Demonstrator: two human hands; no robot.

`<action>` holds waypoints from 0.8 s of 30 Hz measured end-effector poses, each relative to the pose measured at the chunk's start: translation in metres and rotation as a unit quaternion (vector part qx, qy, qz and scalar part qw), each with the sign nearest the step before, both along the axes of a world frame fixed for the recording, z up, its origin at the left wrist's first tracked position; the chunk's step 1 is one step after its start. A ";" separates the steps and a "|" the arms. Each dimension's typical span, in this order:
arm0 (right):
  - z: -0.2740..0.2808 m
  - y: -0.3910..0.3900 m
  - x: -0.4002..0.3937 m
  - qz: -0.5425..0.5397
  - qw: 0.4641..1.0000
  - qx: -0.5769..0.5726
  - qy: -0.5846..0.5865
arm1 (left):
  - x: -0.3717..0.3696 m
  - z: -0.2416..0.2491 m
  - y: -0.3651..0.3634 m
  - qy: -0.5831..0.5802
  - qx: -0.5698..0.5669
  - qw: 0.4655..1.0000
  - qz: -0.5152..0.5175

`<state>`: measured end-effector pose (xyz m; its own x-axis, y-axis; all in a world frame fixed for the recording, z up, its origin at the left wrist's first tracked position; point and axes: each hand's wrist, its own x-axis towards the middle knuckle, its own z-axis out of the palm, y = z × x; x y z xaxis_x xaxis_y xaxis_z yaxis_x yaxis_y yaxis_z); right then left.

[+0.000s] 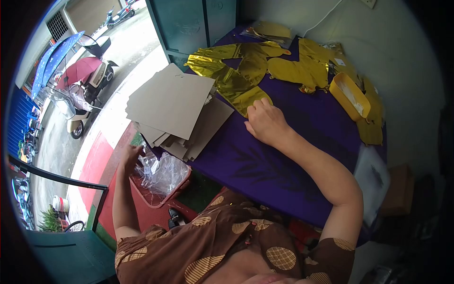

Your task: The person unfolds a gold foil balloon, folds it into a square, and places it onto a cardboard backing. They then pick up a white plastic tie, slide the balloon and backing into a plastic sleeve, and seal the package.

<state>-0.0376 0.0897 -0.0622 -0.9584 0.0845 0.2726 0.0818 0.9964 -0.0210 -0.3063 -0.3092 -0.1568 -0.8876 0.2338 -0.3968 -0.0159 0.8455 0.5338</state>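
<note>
A flat gold foil balloon (236,92) lies spread over the purple tablecloth (246,156). My right hand (266,120) rests at its near end, fingers curled down onto the foil edge; the fingertips are partly hidden. Off the table's left side, my left hand (130,155) hangs over a red basket (151,201) with its fingers loosely apart. Crumpled clear plastic wrappers (165,174) fill the basket, close to those fingers. Between my hands, a messy stack of grey cardboard sheets (170,102) sits on the table corner.
More gold foil balloons (309,64) lie at the back right, around a yellow plastic container (349,97) with whitish contents. A clear packet (267,32) is at the far edge. Green doors (196,28) flank the doorway; scooters (90,78) stand outside.
</note>
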 end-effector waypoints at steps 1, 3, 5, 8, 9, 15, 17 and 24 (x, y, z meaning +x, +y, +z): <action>-0.003 0.002 -0.008 0.004 1.000 0.025 -0.010 | -0.006 0.010 0.004 0.050 -0.024 0.998 -0.025; -0.008 0.006 -0.022 0.012 0.997 0.078 -0.027 | -0.037 0.011 -0.005 0.221 -0.145 0.964 -0.032; -0.002 0.000 -0.030 0.024 0.991 0.113 -0.074 | -0.033 0.054 0.007 0.272 -0.074 0.959 0.044; -0.003 -0.012 -0.040 0.011 0.985 0.144 -0.095 | -0.044 0.092 0.016 0.400 -0.049 0.914 0.037; -0.005 -0.013 -0.041 0.003 0.984 0.152 -0.094 | -0.051 0.100 0.018 0.429 -0.019 0.902 0.036; -0.019 0.017 -0.057 -0.073 0.993 0.042 0.081 | 0.000 0.187 0.104 0.490 0.135 0.854 -0.113; -0.005 0.023 -0.055 -0.090 0.994 -0.054 0.035 | 0.013 0.204 0.129 0.473 0.150 0.850 -0.179; 0.011 0.048 -0.066 -0.155 0.943 -0.289 -0.063 | 0.038 0.232 0.218 0.312 0.097 0.843 -0.427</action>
<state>-0.1031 0.1379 -0.0511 -0.8853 0.4647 -0.0190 0.4049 0.7500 -0.5231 -0.2687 -0.0910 0.0749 -0.3843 0.9002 0.2046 0.8900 0.3023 0.3413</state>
